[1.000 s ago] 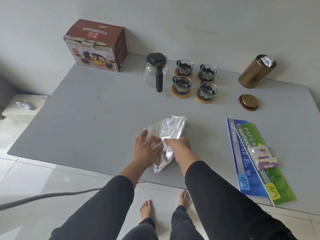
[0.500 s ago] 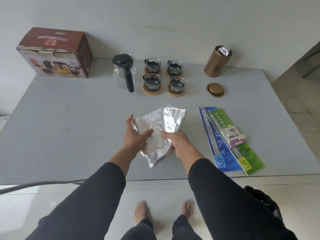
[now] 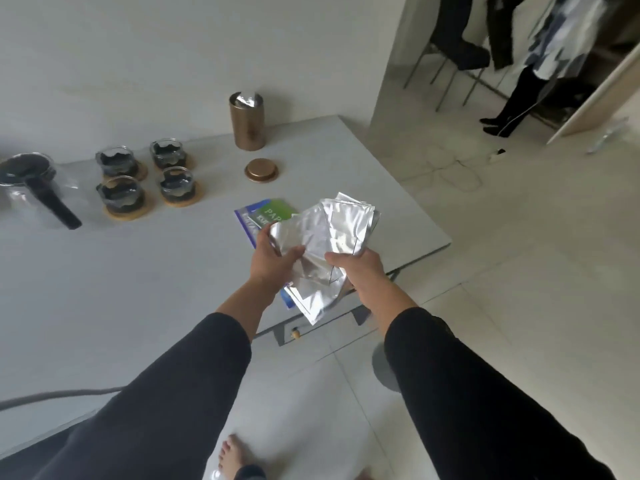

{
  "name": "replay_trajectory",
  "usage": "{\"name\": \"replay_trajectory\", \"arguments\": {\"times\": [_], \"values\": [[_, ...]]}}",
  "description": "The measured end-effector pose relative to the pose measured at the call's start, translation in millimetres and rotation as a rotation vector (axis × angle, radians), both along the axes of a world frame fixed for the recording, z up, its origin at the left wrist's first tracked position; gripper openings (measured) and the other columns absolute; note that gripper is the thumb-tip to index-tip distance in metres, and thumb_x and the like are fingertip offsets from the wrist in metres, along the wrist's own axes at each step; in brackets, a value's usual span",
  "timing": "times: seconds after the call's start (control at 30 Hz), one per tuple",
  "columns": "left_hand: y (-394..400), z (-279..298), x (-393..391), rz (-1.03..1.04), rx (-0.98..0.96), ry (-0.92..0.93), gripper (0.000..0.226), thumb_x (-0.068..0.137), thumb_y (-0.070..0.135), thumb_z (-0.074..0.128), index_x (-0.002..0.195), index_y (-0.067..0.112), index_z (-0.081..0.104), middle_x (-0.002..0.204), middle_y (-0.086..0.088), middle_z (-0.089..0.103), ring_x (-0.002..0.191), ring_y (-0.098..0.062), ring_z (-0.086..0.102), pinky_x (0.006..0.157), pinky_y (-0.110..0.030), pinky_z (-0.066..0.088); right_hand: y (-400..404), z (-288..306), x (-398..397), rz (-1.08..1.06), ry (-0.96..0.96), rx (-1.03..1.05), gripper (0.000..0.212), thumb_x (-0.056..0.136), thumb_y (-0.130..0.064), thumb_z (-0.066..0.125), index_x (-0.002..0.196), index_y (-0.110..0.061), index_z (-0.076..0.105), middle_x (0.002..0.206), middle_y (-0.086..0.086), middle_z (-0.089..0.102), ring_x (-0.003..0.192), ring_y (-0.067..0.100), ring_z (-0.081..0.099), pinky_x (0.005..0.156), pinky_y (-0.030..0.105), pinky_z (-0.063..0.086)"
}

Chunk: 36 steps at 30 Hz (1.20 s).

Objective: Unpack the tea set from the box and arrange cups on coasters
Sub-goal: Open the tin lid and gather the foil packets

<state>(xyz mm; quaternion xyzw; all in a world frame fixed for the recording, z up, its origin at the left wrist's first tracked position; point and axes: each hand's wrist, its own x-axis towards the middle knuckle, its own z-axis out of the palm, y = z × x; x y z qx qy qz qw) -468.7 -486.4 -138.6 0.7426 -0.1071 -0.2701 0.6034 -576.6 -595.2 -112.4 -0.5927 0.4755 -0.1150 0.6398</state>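
Several small glass cups with dark holders (image 3: 119, 194) stand on round wooden coasters (image 3: 129, 213) at the back left of the grey table (image 3: 104, 289). A glass teapot with a black lid and handle (image 3: 33, 183) stands to their left, cut off by the frame edge. Both hands hold a crumpled silver foil bag (image 3: 329, 244) lifted above the table's right end. My left hand (image 3: 273, 261) grips its left side and my right hand (image 3: 360, 268) its lower right. The tea set box is out of view.
A bronze canister (image 3: 247, 121) with foil in its mouth stands at the back, its lid (image 3: 261, 170) lying in front. Blue and green paper packs (image 3: 266, 216) lie partly under the bag. The table's right edge (image 3: 433, 251) is close; clothes and chairs (image 3: 485, 46) stand beyond.
Both hands lifted the foil bag off the table and carried it right. The view swung right, so the box left the frame and the room beyond the table appeared.
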Motion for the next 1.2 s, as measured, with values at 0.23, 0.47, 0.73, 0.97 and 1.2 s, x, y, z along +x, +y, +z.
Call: {"name": "replay_trajectory", "arguments": {"times": [0.23,0.47,0.73,0.97,1.2], "values": [[-132,-27,-143,-0.245,0.143,-0.043,0.041,0.082,0.014,0.072,0.113,0.007,0.046,0.093,-0.006,0.057,0.075,-0.020,0.058,0.055,-0.019,0.048,-107,-25,-165,-0.166,0.118,-0.150,0.023,0.075,-0.013,0.075,0.093,-0.005,0.063,0.084,0.003,0.064,0.076,0.016,0.061,0.063,0.021,0.048],[-210,-82,-210,-0.391,0.270,0.151,0.039,0.074,0.017,0.079,0.107,0.009,0.060,0.096,-0.003,0.062,0.084,-0.021,0.059,0.071,-0.028,0.046,-156,-87,-251,-0.399,0.228,-0.077,0.026,0.071,-0.012,0.077,0.067,-0.011,0.052,0.060,-0.002,0.048,0.060,0.016,0.050,0.055,0.021,0.041],[-287,-215,-218,-0.401,0.305,0.352,0.027,0.075,0.003,0.075,0.071,0.025,0.060,0.084,0.005,0.067,0.088,-0.018,0.057,0.087,-0.036,0.048,-206,-223,-271,-0.598,0.268,-0.033,0.019,0.073,-0.005,0.066,0.092,-0.008,0.064,0.078,0.004,0.063,0.078,0.025,0.061,0.074,0.030,0.051],[-326,-330,-216,-0.699,0.550,0.182,0.063,0.090,-0.001,0.054,0.143,0.030,0.036,0.137,-0.011,0.045,0.115,-0.029,0.051,0.095,-0.035,0.047,-238,-351,-285,-0.468,0.318,-0.004,0.044,0.079,0.005,0.051,0.111,-0.021,0.066,0.109,0.002,0.065,0.103,0.024,0.060,0.092,0.031,0.050],[-327,-388,-235,-0.857,0.671,0.145,0.058,0.098,0.009,0.045,0.149,0.029,0.026,0.152,-0.009,0.031,0.134,-0.032,0.037,0.110,-0.041,0.037,-240,-401,-287,-0.404,0.359,0.006,0.048,0.087,0.001,0.045,0.123,-0.026,0.060,0.130,-0.003,0.057,0.110,0.015,0.054,0.099,0.027,0.044]]}}
